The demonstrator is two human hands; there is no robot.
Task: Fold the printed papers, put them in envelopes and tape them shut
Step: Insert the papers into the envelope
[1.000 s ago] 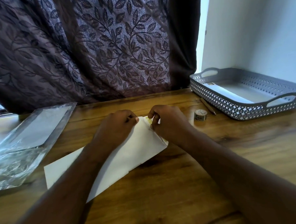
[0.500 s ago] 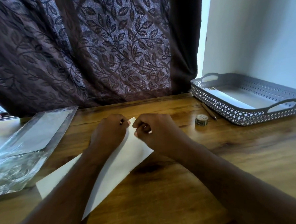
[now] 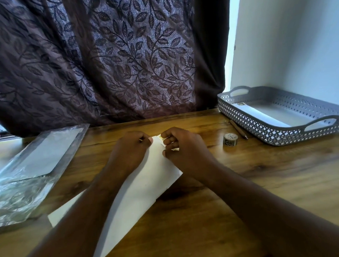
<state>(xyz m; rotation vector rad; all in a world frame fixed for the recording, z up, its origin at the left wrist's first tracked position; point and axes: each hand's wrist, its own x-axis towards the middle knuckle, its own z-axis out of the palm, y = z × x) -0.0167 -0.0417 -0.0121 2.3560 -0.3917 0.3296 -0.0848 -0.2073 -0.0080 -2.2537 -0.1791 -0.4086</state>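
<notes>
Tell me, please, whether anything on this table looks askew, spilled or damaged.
Nothing looks spilled or damaged. The white envelope lies diagonally, pinched at its far end by the left hand and right hand; the plastic packet at left is crumpled.

No legible text; tape roll [image 3: 230, 139] print too small.

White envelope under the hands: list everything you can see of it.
The white envelope is a long, plain paper rectangle lying on the wooden table. It is set diagonally, with the near end toward the lower left and the far end up between the hands. The left hand and right hand both pinch that far end with curled fingers, and the left forearm crosses over its middle. A yellowish strip shows at the far edge; tape or gum, I cannot tell. No print or address is visible.
</notes>
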